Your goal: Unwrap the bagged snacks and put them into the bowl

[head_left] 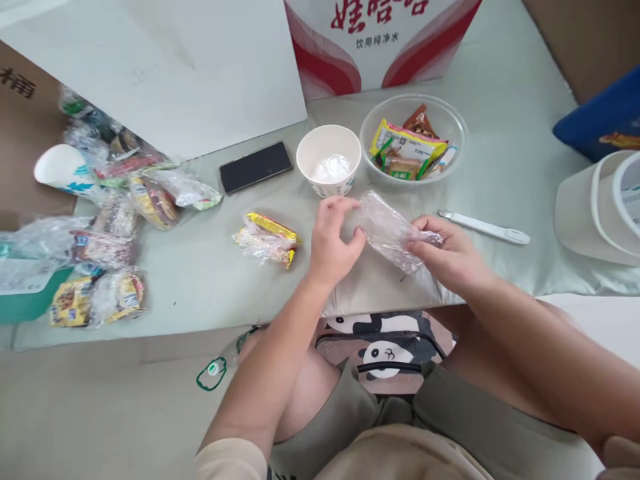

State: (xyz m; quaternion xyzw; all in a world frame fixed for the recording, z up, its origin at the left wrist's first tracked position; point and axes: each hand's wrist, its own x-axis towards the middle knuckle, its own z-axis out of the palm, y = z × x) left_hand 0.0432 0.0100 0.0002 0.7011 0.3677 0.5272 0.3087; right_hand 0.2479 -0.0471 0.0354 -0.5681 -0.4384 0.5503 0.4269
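Observation:
A clear plastic bag [385, 230] hangs over the near part of the table, its right end pinched between the thumb and fingers of my right hand [447, 253]. At the bag's left edge is my left hand [334, 240], its thumb and fingers apart; whether a fingertip touches the film I cannot tell. Just beyond that hand stands a white paper cup [329, 150] with clear crumpled plastic inside. To the left lies a yellow snack wrapper [270, 240] together with clear film. A white-handled cutter [485, 228] rests right of my right hand.
A clear bowl [465, 137] of packaged snacks stands behind the bag. A black phone [256, 167] lies left of the cup. Bagged snacks [107, 243] and a tipped paper cup [63, 170] crowd the left. White cartons [373, 60] stand behind; a white bucket [575, 207] is at right.

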